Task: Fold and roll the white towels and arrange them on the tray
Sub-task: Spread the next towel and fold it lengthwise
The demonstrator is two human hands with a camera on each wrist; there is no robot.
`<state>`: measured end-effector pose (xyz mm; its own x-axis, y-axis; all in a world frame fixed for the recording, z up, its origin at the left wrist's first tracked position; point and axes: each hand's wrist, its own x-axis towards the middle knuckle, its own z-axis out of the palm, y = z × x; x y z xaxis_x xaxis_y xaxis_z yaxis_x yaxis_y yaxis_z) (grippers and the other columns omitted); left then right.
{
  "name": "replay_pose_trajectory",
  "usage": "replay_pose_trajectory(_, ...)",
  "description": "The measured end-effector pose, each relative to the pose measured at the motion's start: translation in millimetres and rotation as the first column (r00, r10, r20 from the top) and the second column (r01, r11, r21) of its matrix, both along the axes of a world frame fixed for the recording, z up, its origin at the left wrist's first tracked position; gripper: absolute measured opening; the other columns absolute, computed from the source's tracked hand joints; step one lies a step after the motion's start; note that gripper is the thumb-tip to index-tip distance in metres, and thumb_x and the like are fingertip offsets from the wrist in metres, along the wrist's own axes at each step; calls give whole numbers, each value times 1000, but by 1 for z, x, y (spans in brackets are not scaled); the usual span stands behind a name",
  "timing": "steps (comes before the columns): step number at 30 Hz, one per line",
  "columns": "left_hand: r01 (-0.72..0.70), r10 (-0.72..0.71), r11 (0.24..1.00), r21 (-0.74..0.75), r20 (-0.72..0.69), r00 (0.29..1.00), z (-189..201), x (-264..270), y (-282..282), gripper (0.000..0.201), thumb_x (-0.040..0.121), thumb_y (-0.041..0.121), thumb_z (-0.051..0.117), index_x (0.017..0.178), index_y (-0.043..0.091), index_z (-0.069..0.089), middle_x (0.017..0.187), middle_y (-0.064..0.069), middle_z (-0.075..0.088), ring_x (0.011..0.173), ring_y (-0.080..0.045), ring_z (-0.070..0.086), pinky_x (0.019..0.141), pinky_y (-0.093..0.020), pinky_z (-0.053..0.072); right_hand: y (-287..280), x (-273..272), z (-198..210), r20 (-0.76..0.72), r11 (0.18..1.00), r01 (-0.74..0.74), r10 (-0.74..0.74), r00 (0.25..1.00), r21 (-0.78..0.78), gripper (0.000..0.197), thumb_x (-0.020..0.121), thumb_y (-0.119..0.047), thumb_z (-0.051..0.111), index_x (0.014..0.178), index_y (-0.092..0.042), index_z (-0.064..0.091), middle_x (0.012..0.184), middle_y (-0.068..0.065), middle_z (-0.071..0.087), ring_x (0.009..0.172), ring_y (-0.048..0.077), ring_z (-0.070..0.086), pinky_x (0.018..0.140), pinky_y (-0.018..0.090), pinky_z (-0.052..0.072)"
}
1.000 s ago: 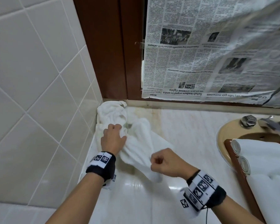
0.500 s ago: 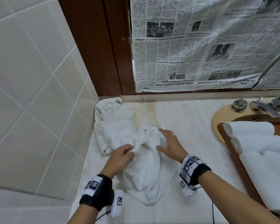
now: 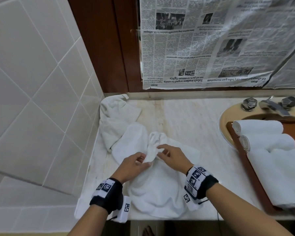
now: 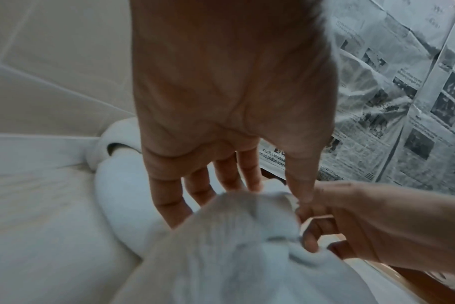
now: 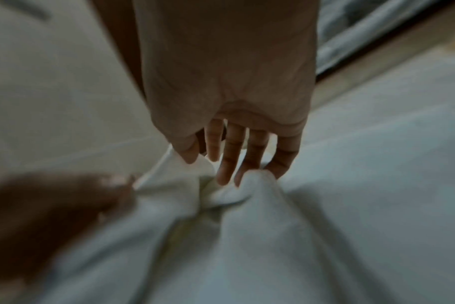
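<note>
Surface (image 3: pixel 186 120): a pale marble top is seen across the middle of the head view, with a sink at the right edge of the frame.
Tray (image 3: pixel 242 160): a brown wooden tray is laid over the sink at the right; two rolled towels (image 3: pixel 262 132) are already set on it side by side, and more white cloth is spread over its lower part, its form not clear.
Working towel (image 3: pixel 153 189): an unfolded, crumpled white towel is spread in the lower centre of the frame, a bunched edge raised between both hands.
Spare towel (image 3: pixel 114 120): another crumpled towel is left in the corner at centre left, against the tiled wall, untouched.
Left hand (image 3: pixel 134 165): the raised fold is pinched in its grip, thumb against fingers.
Right hand (image 3: pixel 172 156): its grip is closed on the same fold from the other side.
Progress: part is judged done; this towel is not yet flattened, folded or rolled, and the corner towel remains.
</note>
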<state>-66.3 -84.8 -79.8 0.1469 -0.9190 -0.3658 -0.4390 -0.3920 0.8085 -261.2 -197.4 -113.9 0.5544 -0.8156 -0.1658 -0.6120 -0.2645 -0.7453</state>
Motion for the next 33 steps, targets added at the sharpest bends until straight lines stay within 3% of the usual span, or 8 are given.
replay_pose_trajectory(3,242,-243,965,103,2,970,-3,-21,-8,31,88,36,71,118,30,67,109,10,68,96,-4,64,82,-9,44,3,1,12,169,941,137,-196,966,310,30,96,-36,59,107,-10,68,90,4,70,77,15,63,76,32,51)
replay_pose_trajectory(6,310,-301,935,170,-77,950,1,-29,-14,29,90,31,66,118,27,70,108,5,73,98,-13,69,83,-23,54,5,-6,18,-19,980,72,-69,997,186,27,92,-31,65,101,-6,71,92,-3,65,85,13,58,73,25,40)
replay_pose_trajectory(10,166,-116,979,-118,345,931,-8,-7,-43,34,93,36,50,120,24,68,120,1,68,112,-20,61,100,-34,46,8,-29,29,-106,994,23,-12,994,104,23,89,-20,64,86,2,67,76,1,58,73,20,54,65,30,35)
replay_pose_trajectory(14,218,-132,972,-85,569,812,-23,5,-79,72,82,65,23,142,32,46,146,3,47,134,-27,44,106,-50,38,22,-50,54,-15,991,-25,27,1000,129,20,90,-19,64,71,-12,62,63,-11,53,60,6,48,61,26,37)
replay_pose_trajectory(19,101,-149,985,137,399,905,-40,15,-103,102,64,84,36,151,31,32,145,-4,51,133,-30,47,110,-50,36,42,-80,68,-34,990,-89,93,995,109,14,91,-21,62,81,-12,68,70,-7,59,63,4,48,61,23,35)
replay_pose_trajectory(24,147,-163,985,94,196,967,-39,-10,-96,24,88,33,70,112,32,70,112,2,71,111,-19,65,83,-18,44,49,-111,61,-57,990,-36,45,997,138,10,91,-23,62,88,-23,71,84,2,69,69,6,54,64,21,39)
replay_pose_trajectory(29,210,-224,974,86,213,951,-37,-26,-88,68,93,36,66,152,22,36,145,-9,50,133,-24,49,100,-28,37,44,-131,59,-26,991,41,-38,999,131,11,91,-19,62,87,-22,72,78,-5,67,65,3,53,62,19,40)
replay_pose_trajectory(33,109,-144,975,195,177,974,-40,-38,-82,78,88,45,68,153,20,32,146,-6,48,134,-25,47,103,-29,36,35,-149,46,-42,982,160,-157,987,99,15,91,-15,63,81,-24,70,69,-18,64,60,-2,53,64,22,44)
